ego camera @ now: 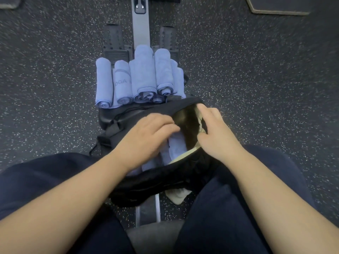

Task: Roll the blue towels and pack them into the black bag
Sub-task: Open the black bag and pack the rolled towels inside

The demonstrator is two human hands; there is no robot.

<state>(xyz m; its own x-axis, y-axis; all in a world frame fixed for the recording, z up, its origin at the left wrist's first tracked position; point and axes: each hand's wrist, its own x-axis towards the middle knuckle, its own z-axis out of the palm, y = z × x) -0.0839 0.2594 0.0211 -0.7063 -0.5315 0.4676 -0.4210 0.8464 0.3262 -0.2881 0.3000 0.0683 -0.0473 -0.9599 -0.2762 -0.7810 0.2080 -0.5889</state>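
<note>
Blue towels (139, 77), rolled, lie in a row at 12 o'clock beyond the black bag (156, 178). Left hand (146, 136) presses a roll into the bag, fingers curled on it; right hand (216, 132) holds the opening's edge wide. Packing looks underway; next, fetch another roll.
</note>
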